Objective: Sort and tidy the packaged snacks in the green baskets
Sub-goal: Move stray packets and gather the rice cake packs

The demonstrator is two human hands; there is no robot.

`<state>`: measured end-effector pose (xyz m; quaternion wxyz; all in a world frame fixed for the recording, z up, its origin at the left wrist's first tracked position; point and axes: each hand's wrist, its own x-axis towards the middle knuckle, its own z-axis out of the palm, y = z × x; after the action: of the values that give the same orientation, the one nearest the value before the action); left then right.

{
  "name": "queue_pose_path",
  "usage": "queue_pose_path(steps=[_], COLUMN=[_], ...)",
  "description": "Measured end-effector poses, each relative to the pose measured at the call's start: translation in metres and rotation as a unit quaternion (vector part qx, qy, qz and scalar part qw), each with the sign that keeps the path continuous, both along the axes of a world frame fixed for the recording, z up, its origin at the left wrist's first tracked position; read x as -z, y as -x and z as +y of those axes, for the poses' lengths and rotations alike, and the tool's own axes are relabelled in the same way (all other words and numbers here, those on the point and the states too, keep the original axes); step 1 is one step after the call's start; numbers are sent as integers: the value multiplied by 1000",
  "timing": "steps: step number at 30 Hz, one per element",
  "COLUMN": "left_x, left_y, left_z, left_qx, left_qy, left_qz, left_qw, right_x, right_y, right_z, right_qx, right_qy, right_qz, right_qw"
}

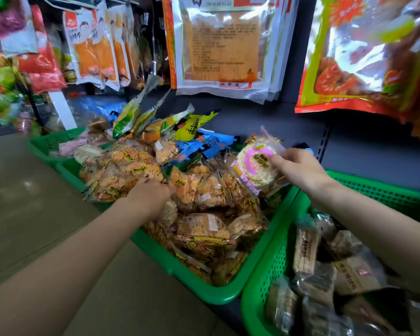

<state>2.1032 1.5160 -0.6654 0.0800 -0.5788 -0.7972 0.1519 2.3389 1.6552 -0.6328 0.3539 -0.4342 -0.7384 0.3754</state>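
The left hand (pixel 150 192) was down in the middle green basket (pixel 228 295), on the pile of cracker bags (pixel 199 190). Its fingers were curled into the bags, but blur hid whether they pinched one. The bags lay every which way, so none showed a clear long side.

To the right, the right hand (pixel 298 168) held a round rice cake pack (pixel 256 163) up over the far right corner of that basket. Fingers and thumb pinched its right edge. The pack stood nearly upright, its flat face toward the camera, and it stuck out to the left of the fingers. The right basket (pixel 267 267) lay just beside it, so this hand was nearer. I think it would be put down next.
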Motion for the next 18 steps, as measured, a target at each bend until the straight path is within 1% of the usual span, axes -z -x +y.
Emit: queue_pose_path(steps=[2,3,4,5,7,9,11,12,14,15,16,18], left_x=[5,3,-1,-9,-33,-55,-69,-71,-69,-63,-56,-40], left_y=[2,3,4,6,7,2,-10,-18,-35,-41,-47,-55], left_z=[4,7,9,11,15,23,38,46,61,67,73,82], left_qx=[25,33,29,17,-10,-6,14,19,14,11,8,8], left_qy=[-17,-33,-51,-72,-135,-222,-308,-343,-373,-369,-355,-323], left_qz=[29,32,13,-25,-152,-292,-386,-435,-525,-547,-550,-535], left_qw=[999,998,998,997,979,930,869,832,765,751,756,781], right_x=[6,7,8,7,5,6,6,5,1,-1,-3,-5], right_y=[3,2,-1,-5,-14,-19,-16,-12,-3,1,4,9], right_z=[3,6,12,16,28,39,47,52,59,60,62,61], right_qx=[16,34,59,81,116,133,133,129,119,114,114,110], right_qy=[6,26,57,95,148,159,145,139,133,136,141,157], right_qz=[4,36,82,135,232,283,295,295,302,314,327,350], right_qw=[1000,998,993,983,954,936,935,937,937,933,927,917])
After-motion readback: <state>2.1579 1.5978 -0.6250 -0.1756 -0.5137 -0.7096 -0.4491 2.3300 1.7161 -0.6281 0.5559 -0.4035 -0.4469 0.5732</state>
